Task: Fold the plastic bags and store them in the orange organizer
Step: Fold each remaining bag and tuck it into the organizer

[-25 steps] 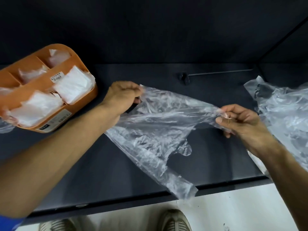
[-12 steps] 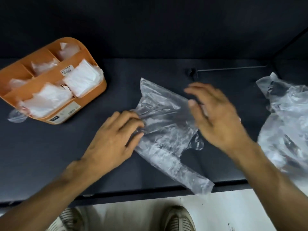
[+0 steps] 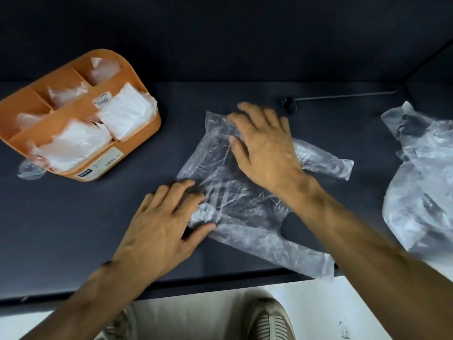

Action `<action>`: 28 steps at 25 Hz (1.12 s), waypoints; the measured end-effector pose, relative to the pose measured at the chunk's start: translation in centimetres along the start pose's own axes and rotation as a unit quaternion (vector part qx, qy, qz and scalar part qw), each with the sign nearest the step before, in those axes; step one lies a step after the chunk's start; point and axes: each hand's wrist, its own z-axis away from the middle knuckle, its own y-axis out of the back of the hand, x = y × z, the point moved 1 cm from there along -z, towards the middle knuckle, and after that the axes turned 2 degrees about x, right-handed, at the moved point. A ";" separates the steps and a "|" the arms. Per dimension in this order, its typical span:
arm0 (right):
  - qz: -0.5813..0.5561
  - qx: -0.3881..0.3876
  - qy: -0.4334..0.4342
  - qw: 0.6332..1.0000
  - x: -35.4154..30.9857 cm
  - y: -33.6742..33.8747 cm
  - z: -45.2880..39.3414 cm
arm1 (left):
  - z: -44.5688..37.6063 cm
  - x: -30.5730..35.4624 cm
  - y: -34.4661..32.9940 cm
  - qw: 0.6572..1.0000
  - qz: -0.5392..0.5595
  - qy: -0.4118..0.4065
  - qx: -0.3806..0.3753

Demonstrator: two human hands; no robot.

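Observation:
A clear plastic bag [image 3: 235,197] lies spread flat on the dark table [image 3: 73,229], its two handles pointing right and toward the front edge. My left hand [image 3: 166,222] presses its lower left part with straight fingers. My right hand [image 3: 264,148] lies flat on the bag's upper part, fingers spread. The orange organizer [image 3: 137,133] stands at the far left, with folded white bags [image 3: 122,111] in its compartments.
A heap of loose clear bags [image 3: 421,173] lies at the right edge. A small black knob with a thin rod [image 3: 289,104] sits near the back wall. One bag handle hangs over the table's front edge [image 3: 220,283]. My shoes show on the floor below.
The bag, held stretched in the air between both hands a second ago, now lies flat on the table. Both hands have let go and press it down; the right hand has moved left across it.

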 end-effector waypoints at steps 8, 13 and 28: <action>-0.064 -0.019 -0.017 0.998 -5.9 -0.1 11.4 | 0.0 0.6 2.1 0.997 0.022 -0.025 0.070; -0.075 0.012 0.097 0.992 -1.4 -1.2 11.8 | -0.2 -3.1 1.4 0.995 0.024 -0.089 -0.035; -0.125 0.000 0.055 0.991 1.4 -0.1 16.2 | 1.0 -1.8 3.0 0.974 0.227 -0.023 0.006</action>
